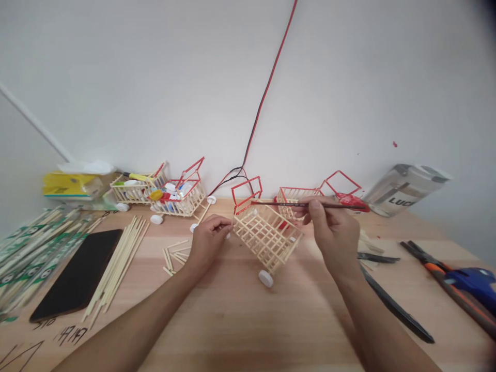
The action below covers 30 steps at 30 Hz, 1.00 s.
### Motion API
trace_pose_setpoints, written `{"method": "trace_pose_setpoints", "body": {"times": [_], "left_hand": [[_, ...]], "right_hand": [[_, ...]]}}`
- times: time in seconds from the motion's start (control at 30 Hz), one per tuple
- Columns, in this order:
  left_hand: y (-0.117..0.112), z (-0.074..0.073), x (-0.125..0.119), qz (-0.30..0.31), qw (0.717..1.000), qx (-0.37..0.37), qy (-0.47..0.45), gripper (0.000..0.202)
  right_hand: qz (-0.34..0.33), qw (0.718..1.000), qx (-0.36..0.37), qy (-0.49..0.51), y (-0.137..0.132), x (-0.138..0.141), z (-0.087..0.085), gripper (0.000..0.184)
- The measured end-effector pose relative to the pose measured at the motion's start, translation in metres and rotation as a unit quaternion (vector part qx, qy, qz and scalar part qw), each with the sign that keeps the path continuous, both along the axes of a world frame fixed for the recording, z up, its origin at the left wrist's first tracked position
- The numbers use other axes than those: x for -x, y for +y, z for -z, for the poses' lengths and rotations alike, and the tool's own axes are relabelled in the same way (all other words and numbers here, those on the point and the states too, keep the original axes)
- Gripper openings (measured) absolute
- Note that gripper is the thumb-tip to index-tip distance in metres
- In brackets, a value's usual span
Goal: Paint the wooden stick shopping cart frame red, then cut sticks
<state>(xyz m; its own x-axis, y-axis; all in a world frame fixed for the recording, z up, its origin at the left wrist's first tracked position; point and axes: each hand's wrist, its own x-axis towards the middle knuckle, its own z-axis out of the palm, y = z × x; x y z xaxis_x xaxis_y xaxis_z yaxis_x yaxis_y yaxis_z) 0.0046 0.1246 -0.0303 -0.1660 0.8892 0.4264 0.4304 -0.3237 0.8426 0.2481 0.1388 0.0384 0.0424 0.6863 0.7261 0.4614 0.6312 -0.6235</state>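
Observation:
A miniature shopping cart (267,235) made of thin wooden sticks is tilted in front of me, with a white wheel (265,278) at its lower end. Its handle frame (247,192) is painted red. My left hand (211,237) pinches the cart at its left edge. In my right hand (335,232) is a thin dark paintbrush (282,203), held level, its tip touching or very near the base of the red handle. Behind the brush, another stick cart (298,195) with a red handle stands partly hidden.
Two filled stick carts (180,199) (135,188) stand at the back left beside a tissue pack (72,186). Leftward lie a black phone-like slab (77,274), long sticks (116,263) and short pieces (176,254). Rightward are red paint (351,200), a silver bag (405,190), pliers (430,263) and a blue tool (470,284).

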Motion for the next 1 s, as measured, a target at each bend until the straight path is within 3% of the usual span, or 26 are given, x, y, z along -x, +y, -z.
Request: {"method": "trace_pose_setpoints", "body": {"times": [0.3,0.5,0.7,0.9,1.0], "left_hand": [[-0.002,-0.004,0.0,0.0,1.0,0.01,-0.009,0.009],[-0.002,-0.004,0.0,0.0,1.0,0.012,-0.008,0.01],[-0.003,-0.004,0.001,0.004,1.0,0.006,-0.002,0.01],[-0.001,-0.001,0.002,0.002,1.0,0.006,0.0,0.009],[-0.001,0.0,0.002,0.005,1.0,0.004,-0.003,0.009]], "right_hand": [[0.037,0.999,0.0,0.003,0.003,-0.008,0.002,0.028],[-0.014,0.998,0.023,0.055,0.004,-0.005,0.001,0.03],[0.03,0.999,0.02,0.032,0.006,-0.008,0.001,0.031],[-0.046,0.996,0.035,0.068,0.001,0.003,0.001,0.032],[-0.025,0.998,0.031,0.048,0.002,0.004,0.001,0.033]]}}
